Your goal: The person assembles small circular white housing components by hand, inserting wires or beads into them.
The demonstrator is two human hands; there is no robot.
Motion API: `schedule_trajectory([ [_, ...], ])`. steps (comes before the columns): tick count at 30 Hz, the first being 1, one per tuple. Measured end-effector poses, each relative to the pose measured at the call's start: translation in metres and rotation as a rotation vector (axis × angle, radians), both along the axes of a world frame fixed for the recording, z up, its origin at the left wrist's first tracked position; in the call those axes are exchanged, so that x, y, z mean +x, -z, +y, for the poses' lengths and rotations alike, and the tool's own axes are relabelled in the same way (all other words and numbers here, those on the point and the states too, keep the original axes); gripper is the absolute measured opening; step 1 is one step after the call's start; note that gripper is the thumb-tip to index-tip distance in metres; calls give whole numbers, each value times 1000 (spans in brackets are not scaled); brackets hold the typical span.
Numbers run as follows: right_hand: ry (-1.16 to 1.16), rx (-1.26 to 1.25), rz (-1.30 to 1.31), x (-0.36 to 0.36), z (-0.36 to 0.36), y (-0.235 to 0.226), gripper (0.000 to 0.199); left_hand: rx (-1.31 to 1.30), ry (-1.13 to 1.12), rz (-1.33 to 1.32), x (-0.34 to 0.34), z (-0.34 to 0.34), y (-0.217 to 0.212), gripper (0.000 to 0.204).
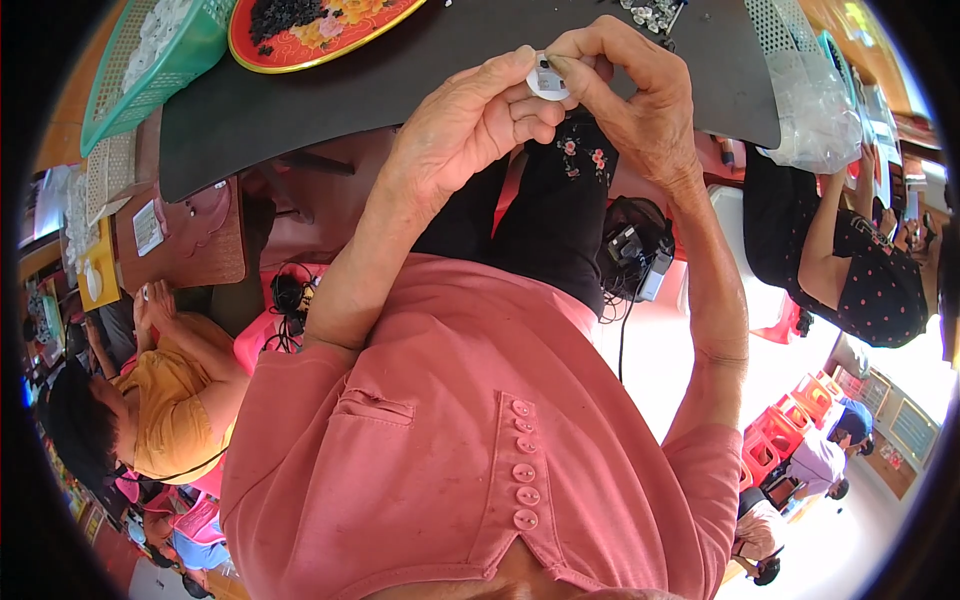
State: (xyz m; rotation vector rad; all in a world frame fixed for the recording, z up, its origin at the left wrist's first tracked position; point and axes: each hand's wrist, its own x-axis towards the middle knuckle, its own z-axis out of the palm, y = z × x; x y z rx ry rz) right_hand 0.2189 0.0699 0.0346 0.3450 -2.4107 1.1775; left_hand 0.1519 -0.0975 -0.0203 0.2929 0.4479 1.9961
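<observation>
A small round white disc-shaped part (548, 88) with tiny dark pieces on its face is held over the near edge of the black table (330, 110). My left hand (460, 130) grips the disc's left side between thumb and fingers, palm turned up. From the right, my right hand (645, 100) pinches at the disc's upper edge with thumb and forefinger. Whether a separate small piece sits between those right fingertips is hidden.
A red floral plate (250, 45) with small black pieces lies at the far left, beside a green basket (150, 75) of white parts. Small clear-and-dark pieces (655, 14) lie at the far edge. A clear plastic bag (815, 120) hangs at right. Other people sit on both sides.
</observation>
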Motion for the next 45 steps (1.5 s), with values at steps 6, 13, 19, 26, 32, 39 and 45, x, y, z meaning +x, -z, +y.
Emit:
schedule_trajectory([
  [6, -15, 70, 54, -1, -1, -3, 6, -26, -25, 21, 2, -1, -2, 33],
  [13, -44, 130, 84, -1, 2, -3, 7, -84, -67, 53, 5, 3, -3, 35],
  [19, 144, -1, -209, 2, -17, -27, 9, -195, -253, 272, 9, 4, -12, 35],
  [26, -194, 19, 935, -47, 6, 40, 13, -298, -335, 409, 11, 7, -12, 34],
  [32, -35, -114, 369, -7, -25, -15, 11, -184, -231, 288, 4, 3, -16, 35],
  [39, 101, 148, 164, 8, -4, 7, 33, -97, -114, 215, -2, 5, -18, 37],
  [45, 156, 532, 330, 9, 1, 6, 28, -208, -172, 251, 3, 9, -19, 34],
])
